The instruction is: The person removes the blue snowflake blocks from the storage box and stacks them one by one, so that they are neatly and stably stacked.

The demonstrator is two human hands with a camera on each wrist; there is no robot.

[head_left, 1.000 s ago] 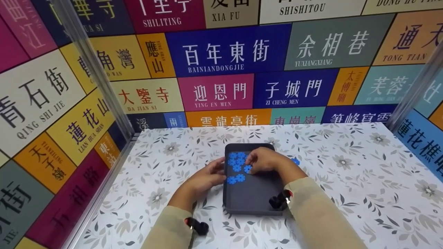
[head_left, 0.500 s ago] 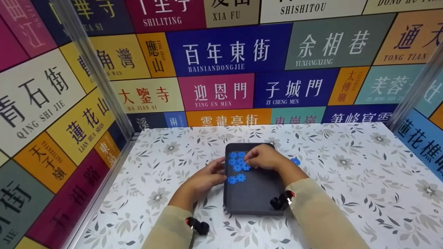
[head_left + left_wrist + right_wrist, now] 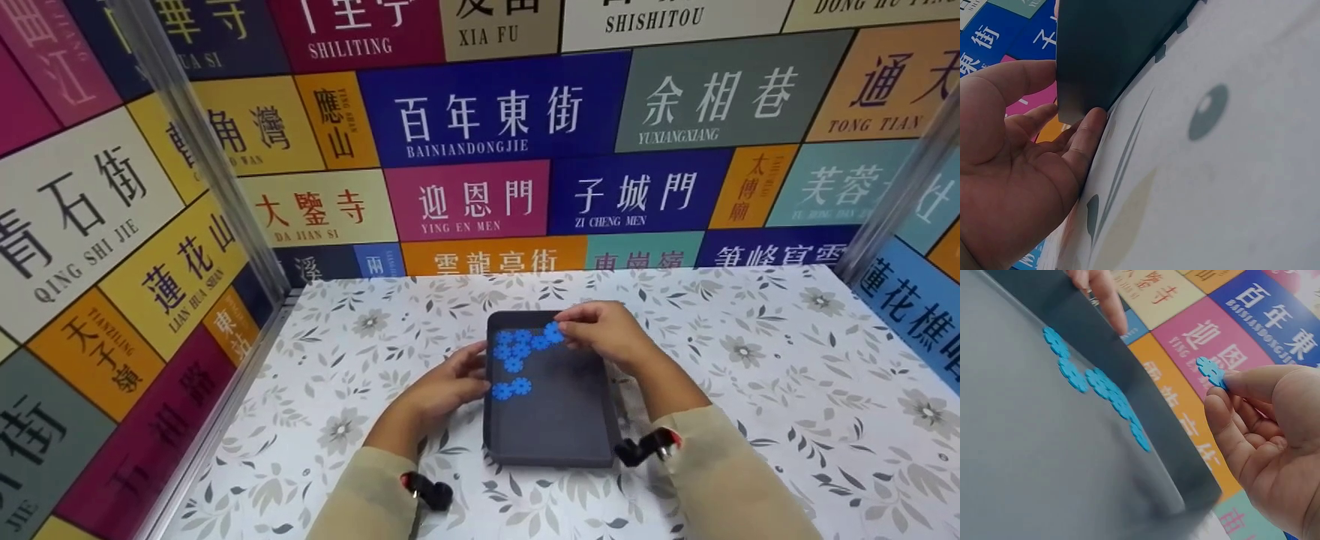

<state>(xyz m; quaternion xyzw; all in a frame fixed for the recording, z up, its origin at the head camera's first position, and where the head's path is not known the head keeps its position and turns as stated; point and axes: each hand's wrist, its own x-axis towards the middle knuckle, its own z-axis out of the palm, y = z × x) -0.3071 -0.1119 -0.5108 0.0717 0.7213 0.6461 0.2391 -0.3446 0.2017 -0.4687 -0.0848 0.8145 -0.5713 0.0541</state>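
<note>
Right hand [image 3: 609, 334] pinches a thin blue flower-shaped plastic disc [image 3: 553, 332] over the far end of a dark grey rectangular tray [image 3: 551, 427]. Left hand [image 3: 454, 386]'s just loosely spread, touching the tray's left wall. More matching blue discs [image 3: 513, 364] lie inside.

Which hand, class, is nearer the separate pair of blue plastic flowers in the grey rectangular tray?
Left hand: touching the tray beside the pair. Right hand: farther off, near the far right corner.
</note>
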